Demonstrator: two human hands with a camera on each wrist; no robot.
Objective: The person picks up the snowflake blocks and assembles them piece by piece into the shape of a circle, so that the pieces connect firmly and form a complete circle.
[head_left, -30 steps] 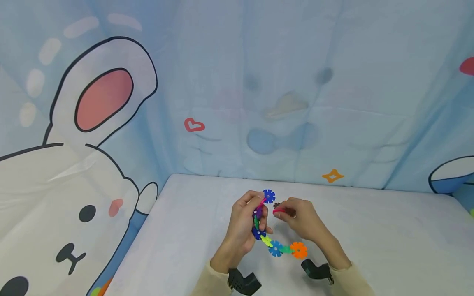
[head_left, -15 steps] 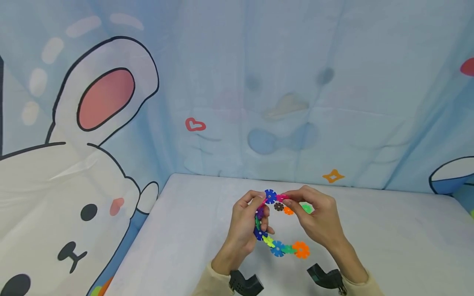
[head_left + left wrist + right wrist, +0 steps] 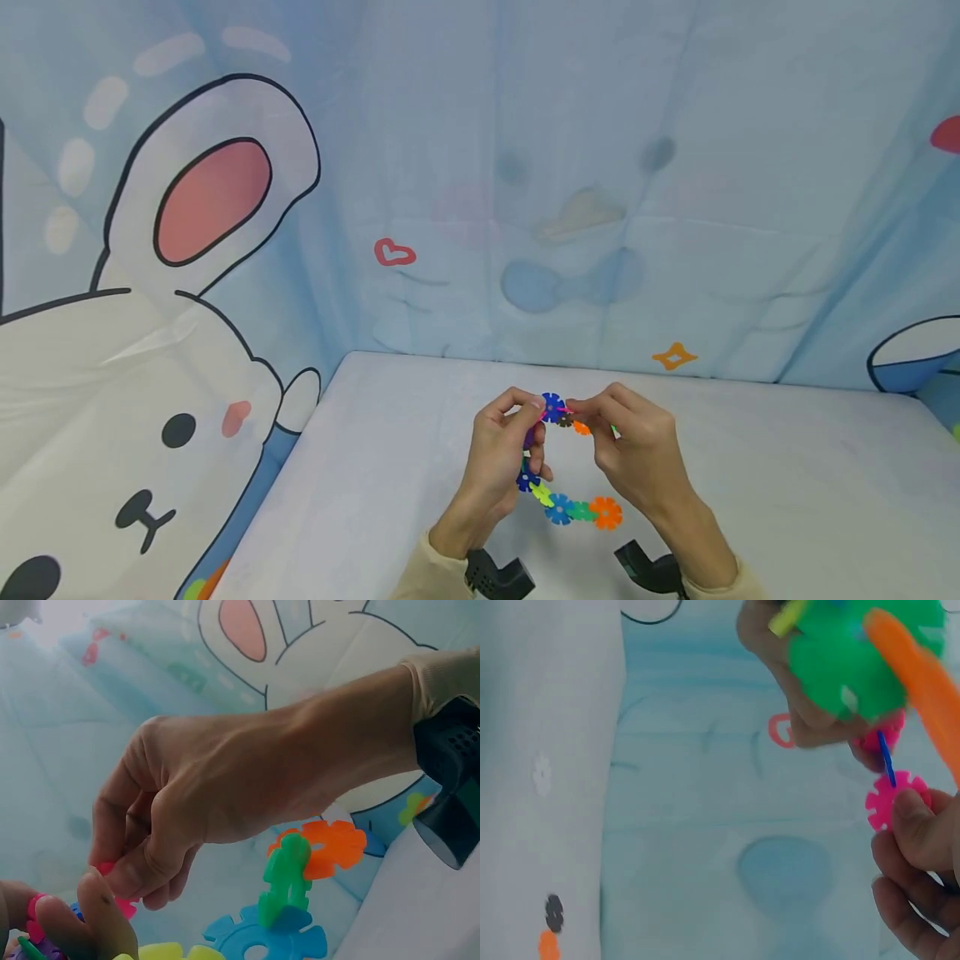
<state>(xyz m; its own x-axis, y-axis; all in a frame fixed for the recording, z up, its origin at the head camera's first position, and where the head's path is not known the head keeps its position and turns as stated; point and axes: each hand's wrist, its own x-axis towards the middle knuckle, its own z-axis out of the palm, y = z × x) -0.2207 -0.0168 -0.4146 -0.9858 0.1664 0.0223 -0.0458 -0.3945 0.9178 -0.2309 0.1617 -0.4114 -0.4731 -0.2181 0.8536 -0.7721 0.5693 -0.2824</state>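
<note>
My left hand (image 3: 495, 458) grips a curved chain of snowflake-shaped plastic discs near its upper end. A dark blue disc (image 3: 553, 407) sticks out past the left thumb. From the left palm the chain hangs down through a yellow disc (image 3: 542, 494), a light blue disc (image 3: 559, 509) and a green disc (image 3: 581, 511) to an orange disc (image 3: 606, 512). Thumb and fingers of my right hand (image 3: 648, 446) pinch a pink disc (image 3: 883, 808). In the right wrist view its notched rim meets the edge of the blue disc (image 3: 886, 759). Left fingers hide part of the chain.
On the white table (image 3: 412, 433) behind the hands lie a loose brown disc (image 3: 565, 422), an orange one (image 3: 581, 428) and a green one (image 3: 616, 432), partly hidden by the right hand. A whitish disc (image 3: 541, 776) shows in the right wrist view. A printed curtain (image 3: 450, 167) rises behind.
My right hand has brought the pink disc up and left to the blue disc, and the two now overlap. The left hand has stayed nearly in place, holding the chain.
</note>
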